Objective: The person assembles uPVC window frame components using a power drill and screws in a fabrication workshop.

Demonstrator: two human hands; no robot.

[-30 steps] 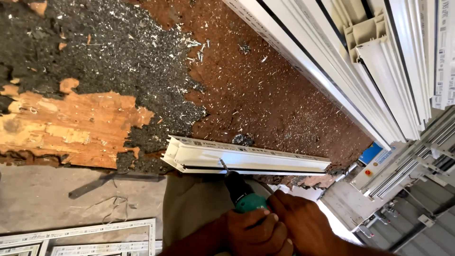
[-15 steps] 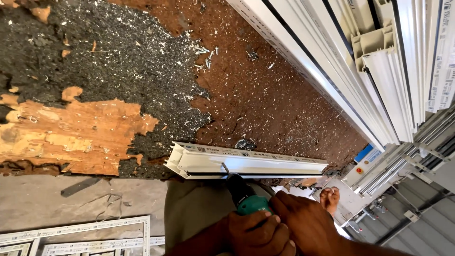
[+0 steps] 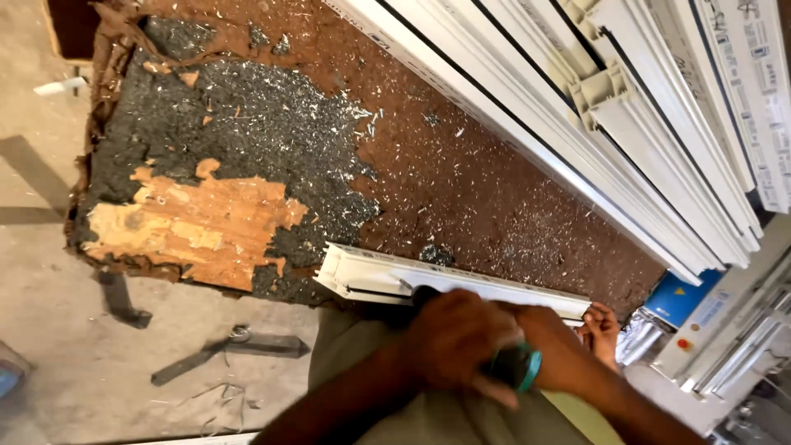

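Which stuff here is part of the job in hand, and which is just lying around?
In use:
left hand
right hand
teal-handled tool
short white profile
worn workbench

Lying about:
stacked white profiles
shavings
dark metal bar on floor
blue box

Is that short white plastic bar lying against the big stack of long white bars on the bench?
Apart. The head view shows a wide strip of brown bench top between the short white bar and the stack of long bars.

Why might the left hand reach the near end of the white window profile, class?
Probably yes: the left hand grips a teal-handled tool right above the white window profile, and nothing lies between them.
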